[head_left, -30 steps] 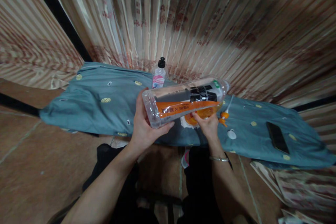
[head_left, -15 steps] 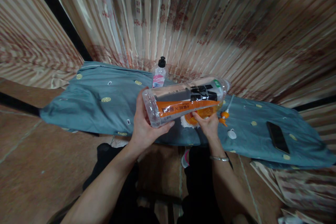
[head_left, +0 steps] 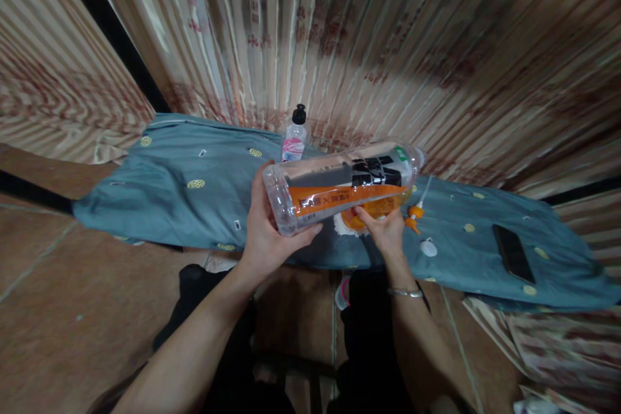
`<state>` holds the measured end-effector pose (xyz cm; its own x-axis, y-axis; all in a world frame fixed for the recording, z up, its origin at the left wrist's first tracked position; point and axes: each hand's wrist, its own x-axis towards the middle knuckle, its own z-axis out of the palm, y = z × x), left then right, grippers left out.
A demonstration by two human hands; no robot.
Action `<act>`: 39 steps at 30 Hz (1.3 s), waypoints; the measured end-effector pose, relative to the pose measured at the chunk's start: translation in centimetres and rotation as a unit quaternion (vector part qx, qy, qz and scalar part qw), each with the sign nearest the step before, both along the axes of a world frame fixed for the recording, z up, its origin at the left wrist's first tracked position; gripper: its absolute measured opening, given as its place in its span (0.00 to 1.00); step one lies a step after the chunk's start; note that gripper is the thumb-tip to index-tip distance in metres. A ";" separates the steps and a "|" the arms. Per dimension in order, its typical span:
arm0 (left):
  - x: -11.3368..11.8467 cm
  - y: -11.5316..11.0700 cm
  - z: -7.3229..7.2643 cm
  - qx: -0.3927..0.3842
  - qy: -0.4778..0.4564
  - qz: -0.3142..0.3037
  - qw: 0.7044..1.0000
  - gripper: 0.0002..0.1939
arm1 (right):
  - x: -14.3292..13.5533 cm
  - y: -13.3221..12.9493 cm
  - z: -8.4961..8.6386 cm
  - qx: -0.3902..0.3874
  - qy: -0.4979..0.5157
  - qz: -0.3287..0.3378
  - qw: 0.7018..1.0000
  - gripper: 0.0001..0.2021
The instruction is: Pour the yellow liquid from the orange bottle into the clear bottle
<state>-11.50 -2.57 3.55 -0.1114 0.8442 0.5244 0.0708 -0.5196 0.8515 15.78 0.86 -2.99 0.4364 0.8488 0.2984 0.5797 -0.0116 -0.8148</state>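
Note:
A big clear plastic bottle [head_left: 339, 178] with an orange and black label lies nearly level in the air, its neck to the right. My left hand [head_left: 272, 233] is closed around its base end. Behind and below it is an amber see-through bottle [head_left: 361, 215], partly hidden by the big one. My right hand [head_left: 387, 229] is closed on this amber bottle, thumb toward me, with its other fingers mostly hidden. White crumpled paper [head_left: 343, 226] shows under the amber bottle. An orange pump head [head_left: 414, 213] with a pale tube lies just right of my right hand.
A small clear bottle [head_left: 294, 137] with a black cap and pink label stands behind. A white round cap [head_left: 429, 247] and a dark phone [head_left: 513, 252] lie on the teal cloth [head_left: 213, 162]. A pleated curtain [head_left: 291, 32] hangs at the back.

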 end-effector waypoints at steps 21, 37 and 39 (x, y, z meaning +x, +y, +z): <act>0.1 0.0 -0.1 0.000 -0.006 0.011 1.000 0.57 | 0.1 0.0 0.0 0.000 0.005 0.011 1.000 0.37; 0.1 0.0 -0.1 0.004 0.006 0.015 1.000 0.57 | 0.1 0.0 -0.2 0.003 -0.002 0.014 1.000 0.35; 0.1 0.0 0.1 0.002 0.006 0.016 1.000 0.56 | 0.1 0.0 -0.1 -0.001 0.001 0.013 1.000 0.36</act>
